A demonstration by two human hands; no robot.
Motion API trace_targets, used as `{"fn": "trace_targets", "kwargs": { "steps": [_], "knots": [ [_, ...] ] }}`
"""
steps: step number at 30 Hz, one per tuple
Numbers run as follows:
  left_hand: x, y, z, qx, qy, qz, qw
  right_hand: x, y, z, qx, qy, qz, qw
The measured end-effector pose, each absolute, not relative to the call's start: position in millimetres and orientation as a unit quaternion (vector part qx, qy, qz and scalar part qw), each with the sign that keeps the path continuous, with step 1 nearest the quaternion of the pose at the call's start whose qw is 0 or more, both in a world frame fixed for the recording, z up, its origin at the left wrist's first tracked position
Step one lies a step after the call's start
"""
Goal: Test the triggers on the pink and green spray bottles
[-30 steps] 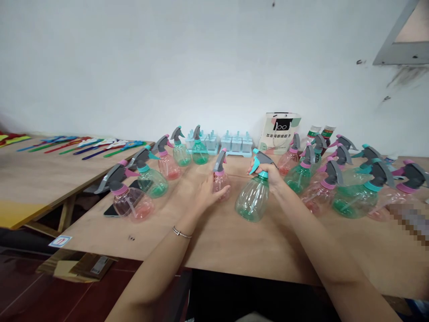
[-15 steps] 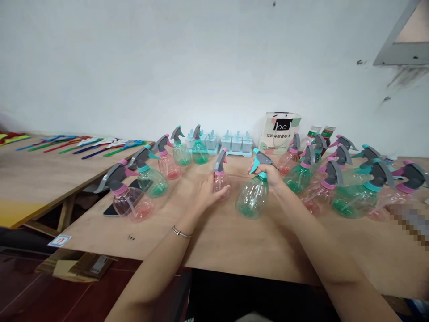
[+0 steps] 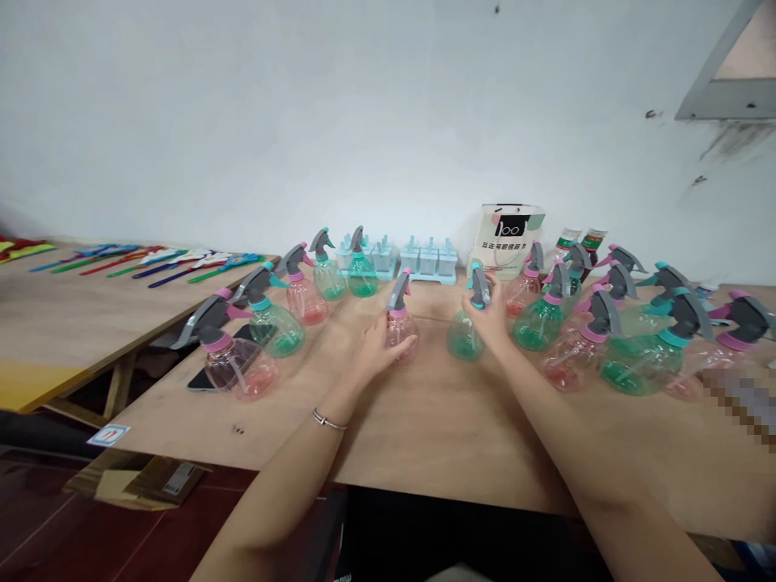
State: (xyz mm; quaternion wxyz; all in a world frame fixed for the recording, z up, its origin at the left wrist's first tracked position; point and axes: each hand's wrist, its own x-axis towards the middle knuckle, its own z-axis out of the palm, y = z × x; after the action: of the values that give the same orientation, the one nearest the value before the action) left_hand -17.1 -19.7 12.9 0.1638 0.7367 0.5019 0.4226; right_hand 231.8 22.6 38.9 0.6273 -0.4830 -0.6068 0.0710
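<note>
Right hand point(image 3: 488, 314) closed round neck of green bottle point(image 3: 463, 339), which stands upright mid-table point(image 3: 424, 420). Left hand point(image 3: 377, 349) cups pink bottle point(image 3: 401, 325) just beside it. Best, I judge: grip neck firmly, keep bases flat, keep triggers clear of other bottles point(image 3: 537, 323).

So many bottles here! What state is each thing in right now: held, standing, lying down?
Pink spray bottle, upright on the wooden table, left hand wrapped around its body.
Green spray bottle, upright, right hand gripping its neck.
Other spray bottles, standing untouched on both sides.
Ice-pop moulds, standing by the wall.
Paper bag, upright against the wall.
</note>
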Motion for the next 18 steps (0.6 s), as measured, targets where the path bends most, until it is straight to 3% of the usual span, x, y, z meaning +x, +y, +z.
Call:
{"fn": "trace_targets", "kwargs": {
  "steps": [7, 18],
  "knots": [
    [-16.6, -21.1, 15.5, 0.732, 0.514, 0.413, 0.170, 249.9, 50.4, -13.9, -0.561, -0.605, -0.005, 0.565],
    [-17.9, -20.9, 13.3, 0.734, 0.498, 0.424, 0.181, 257.7, 112.9, -31.0, -0.622, -0.544, -0.071, 0.559]
  ]
}}
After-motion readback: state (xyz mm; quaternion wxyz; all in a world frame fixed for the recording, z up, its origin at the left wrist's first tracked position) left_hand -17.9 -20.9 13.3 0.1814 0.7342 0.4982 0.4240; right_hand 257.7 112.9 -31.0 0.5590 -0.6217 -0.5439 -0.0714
